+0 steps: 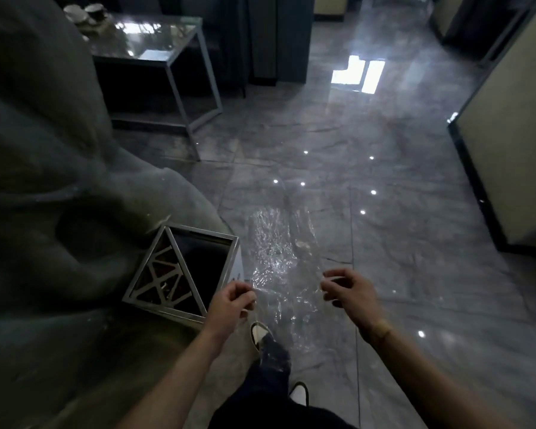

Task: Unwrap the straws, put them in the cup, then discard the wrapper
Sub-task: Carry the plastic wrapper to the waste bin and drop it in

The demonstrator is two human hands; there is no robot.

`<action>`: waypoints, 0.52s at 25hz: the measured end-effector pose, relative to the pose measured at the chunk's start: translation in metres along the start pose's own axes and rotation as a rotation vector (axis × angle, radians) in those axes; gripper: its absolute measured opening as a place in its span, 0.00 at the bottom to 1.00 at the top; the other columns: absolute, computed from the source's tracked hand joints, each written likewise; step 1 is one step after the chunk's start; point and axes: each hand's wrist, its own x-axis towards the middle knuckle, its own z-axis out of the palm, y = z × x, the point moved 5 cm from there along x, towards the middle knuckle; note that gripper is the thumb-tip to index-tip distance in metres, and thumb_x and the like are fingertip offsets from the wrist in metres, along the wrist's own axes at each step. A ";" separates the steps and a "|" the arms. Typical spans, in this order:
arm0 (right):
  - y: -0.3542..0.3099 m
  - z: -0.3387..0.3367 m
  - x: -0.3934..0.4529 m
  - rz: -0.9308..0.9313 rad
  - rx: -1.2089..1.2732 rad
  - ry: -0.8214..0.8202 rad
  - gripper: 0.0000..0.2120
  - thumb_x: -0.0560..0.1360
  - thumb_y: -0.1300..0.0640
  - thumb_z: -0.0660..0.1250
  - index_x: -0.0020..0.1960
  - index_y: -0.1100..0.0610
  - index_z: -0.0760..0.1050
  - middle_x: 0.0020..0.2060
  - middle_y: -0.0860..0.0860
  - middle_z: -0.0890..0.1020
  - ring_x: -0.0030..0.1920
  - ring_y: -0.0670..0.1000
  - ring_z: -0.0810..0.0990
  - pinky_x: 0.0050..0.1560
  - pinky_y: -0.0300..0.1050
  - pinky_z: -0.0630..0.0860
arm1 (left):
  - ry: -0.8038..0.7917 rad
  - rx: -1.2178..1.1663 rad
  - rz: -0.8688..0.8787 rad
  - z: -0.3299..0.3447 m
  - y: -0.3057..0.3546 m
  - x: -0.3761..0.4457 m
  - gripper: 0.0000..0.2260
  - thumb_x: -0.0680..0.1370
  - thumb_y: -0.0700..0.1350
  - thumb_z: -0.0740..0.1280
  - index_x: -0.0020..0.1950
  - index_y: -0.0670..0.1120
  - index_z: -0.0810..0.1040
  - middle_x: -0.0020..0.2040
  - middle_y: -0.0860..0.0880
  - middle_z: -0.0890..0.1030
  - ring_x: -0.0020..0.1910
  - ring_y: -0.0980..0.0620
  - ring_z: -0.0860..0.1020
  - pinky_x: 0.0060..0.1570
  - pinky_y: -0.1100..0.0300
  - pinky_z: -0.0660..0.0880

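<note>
two hands hold one sheet of clear wrapper [283,258] stretched between them: the left hand [229,303] pinches its near-left edge with fingers curled shut on the film, and the right hand [351,294] pinches the near-right edge the same way. from those two pinch points the film spreads away from the person and hangs in the air above the floor [399,181], crinkled and glinting, with the tiles showing through it. it looks nearly weightless, limp and slippery, so it will probably fold, cling or drift on any draught; holding it by the edges as now keeps it spread, but for dropping it a gathered bunch in one fist would likely handle better. just to the left of the left-hand pinch, and a little below it, stands a square metal bin [198,243] with an open top, half of it covered by a patterned triangular panel; the dark open half is the likely target. no straws or cup can be made out near the hands. beyond the film the polished grey tiles reflect ceiling lights and a window; a glass-topped table [167,51] stands well away to the upper left, and a large grey draped shape [44,150] fills the left side.
</note>
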 end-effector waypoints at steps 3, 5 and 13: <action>-0.019 0.020 0.039 -0.017 -0.089 -0.047 0.06 0.72 0.54 0.73 0.47 0.51 0.80 0.38 0.50 0.86 0.35 0.48 0.85 0.35 0.41 0.80 | 0.075 -0.068 -0.040 -0.013 -0.005 0.020 0.05 0.77 0.37 0.67 0.44 0.45 0.81 0.39 0.47 0.82 0.39 0.51 0.80 0.42 0.57 0.76; -0.031 0.037 0.066 -0.028 -0.145 -0.077 0.04 0.71 0.53 0.74 0.46 0.50 0.81 0.37 0.49 0.86 0.33 0.47 0.84 0.31 0.38 0.76 | 0.125 -0.117 -0.062 -0.023 -0.008 0.037 0.03 0.77 0.39 0.68 0.45 0.44 0.81 0.39 0.47 0.82 0.38 0.52 0.81 0.40 0.59 0.77; -0.079 0.122 0.148 -0.096 -0.389 -0.345 0.04 0.76 0.54 0.69 0.48 0.48 0.81 0.38 0.47 0.85 0.30 0.42 0.82 0.27 0.28 0.71 | 0.326 -0.321 -0.247 -0.065 -0.013 0.071 0.04 0.77 0.40 0.68 0.43 0.43 0.81 0.33 0.49 0.82 0.32 0.53 0.79 0.32 0.61 0.76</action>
